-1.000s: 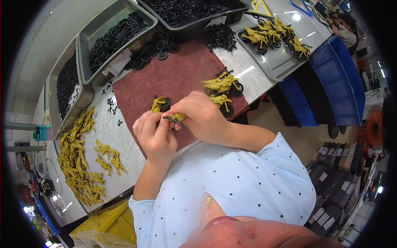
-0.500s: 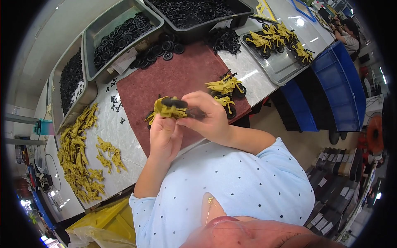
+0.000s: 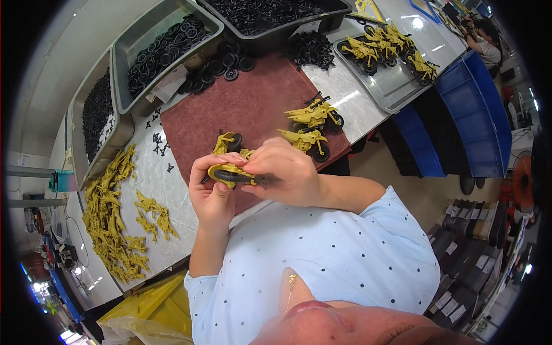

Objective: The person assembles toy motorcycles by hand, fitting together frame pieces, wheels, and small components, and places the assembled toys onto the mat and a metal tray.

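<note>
Both hands are at a yellow toy motorcycle (image 3: 229,175) with a black wheel, held over the near part of the reddish-brown mat (image 3: 198,123). My left hand (image 3: 211,198) grips its left end, the thumb below and fingers above. The fingers of my right hand (image 3: 286,172) close round its right end and cover part of it. Just beyond my hands, another yellow toy motorcycle (image 3: 224,142) is partly hidden. On the mat's right side lie two more, a farther toy motorcycle (image 3: 312,117) and a nearer one (image 3: 305,140).
Yellow plastic parts (image 3: 112,218) lie heaped at left. Grey bins hold black wheels (image 3: 169,49) and small black parts (image 3: 264,11). Loose wheels (image 3: 230,62) sit on the mat's far edge. A tray (image 3: 397,103) of toy motorcycles stands far right, near blue crates (image 3: 474,109) and another person (image 3: 489,43).
The held toy motorcycle has turned and come slightly nearer to me. My left hand has moved from beneath it to wrap its left end. The motorcycle beyond my hands is more visible.
</note>
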Motion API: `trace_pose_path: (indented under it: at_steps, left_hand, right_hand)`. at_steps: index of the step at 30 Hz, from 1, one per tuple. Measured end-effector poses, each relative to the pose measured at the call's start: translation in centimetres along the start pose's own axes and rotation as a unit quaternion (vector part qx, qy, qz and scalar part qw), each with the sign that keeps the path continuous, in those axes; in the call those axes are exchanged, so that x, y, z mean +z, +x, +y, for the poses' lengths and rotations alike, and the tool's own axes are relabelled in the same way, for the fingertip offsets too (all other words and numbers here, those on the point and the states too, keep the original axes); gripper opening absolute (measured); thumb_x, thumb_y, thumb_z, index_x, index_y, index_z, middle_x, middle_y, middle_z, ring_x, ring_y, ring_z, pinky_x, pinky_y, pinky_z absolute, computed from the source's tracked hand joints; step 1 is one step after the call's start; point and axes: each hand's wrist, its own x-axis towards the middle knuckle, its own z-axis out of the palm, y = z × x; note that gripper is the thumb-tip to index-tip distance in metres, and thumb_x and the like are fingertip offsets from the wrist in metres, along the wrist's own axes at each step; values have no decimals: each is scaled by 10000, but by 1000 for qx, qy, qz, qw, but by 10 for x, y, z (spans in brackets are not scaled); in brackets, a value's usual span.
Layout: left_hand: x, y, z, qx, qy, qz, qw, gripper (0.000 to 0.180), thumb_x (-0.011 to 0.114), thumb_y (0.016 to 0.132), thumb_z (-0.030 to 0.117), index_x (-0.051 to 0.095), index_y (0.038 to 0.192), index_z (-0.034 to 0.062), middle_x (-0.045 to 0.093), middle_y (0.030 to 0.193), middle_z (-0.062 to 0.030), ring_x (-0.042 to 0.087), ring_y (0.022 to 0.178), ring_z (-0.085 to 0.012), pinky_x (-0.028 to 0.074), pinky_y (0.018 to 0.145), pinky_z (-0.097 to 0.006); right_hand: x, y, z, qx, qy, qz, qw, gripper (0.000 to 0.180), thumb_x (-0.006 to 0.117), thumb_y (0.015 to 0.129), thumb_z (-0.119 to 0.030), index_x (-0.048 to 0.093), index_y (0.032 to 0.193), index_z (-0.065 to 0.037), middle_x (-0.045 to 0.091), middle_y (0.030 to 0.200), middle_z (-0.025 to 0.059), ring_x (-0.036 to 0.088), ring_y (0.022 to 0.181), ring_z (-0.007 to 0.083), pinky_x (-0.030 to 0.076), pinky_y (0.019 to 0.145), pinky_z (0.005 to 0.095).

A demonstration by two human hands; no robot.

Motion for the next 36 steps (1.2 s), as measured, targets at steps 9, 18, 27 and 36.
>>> trace_pose_path:
  at_steps: [9, 18, 27, 36]
  left_hand:
    - [11, -2, 2, -29, 8, 61, 998, 445, 714, 849, 299, 498, 1101, 3, 623, 1063, -146, 573, 1052, -252, 453, 948, -385]
    - [-18, 5, -4, -321, -224, 71, 917, 399, 522, 984, 314, 513, 1229, -1, 639, 1019, -111, 634, 927, -209, 533, 813, -356]
    - [-2, 14, 10, -424, -197, 12, 884, 367, 527, 986, 271, 492, 1224, -6, 614, 1084, -124, 652, 951, -193, 562, 836, -349]
    - [-21, 1, 34, -76, 208, -116, 968, 671, 694, 845, 380, 465, 1332, -21, 493, 1366, -173, 520, 1227, -303, 402, 1032, -425]
  right_hand:
    - [-2, 0, -7, 65, 12, -3, 998, 306, 805, 665, -26, 656, 932, -15, 659, 846, 109, 645, 785, 247, 483, 672, 332]
    - [-32, 1, 11, 341, 359, -105, 862, 707, 796, 673, -430, 572, 1231, -57, 611, 1045, 99, 596, 964, 214, 468, 799, 310]
    - [-33, 7, 15, -17, -26, -188, 982, 326, 788, 673, -130, 694, 984, -113, 634, 1022, 31, 590, 1029, 241, 440, 840, 380]
    - [-28, -3, 15, 25, -25, -118, 992, 287, 789, 656, -56, 680, 922, -37, 637, 881, 63, 620, 834, 233, 465, 744, 348]
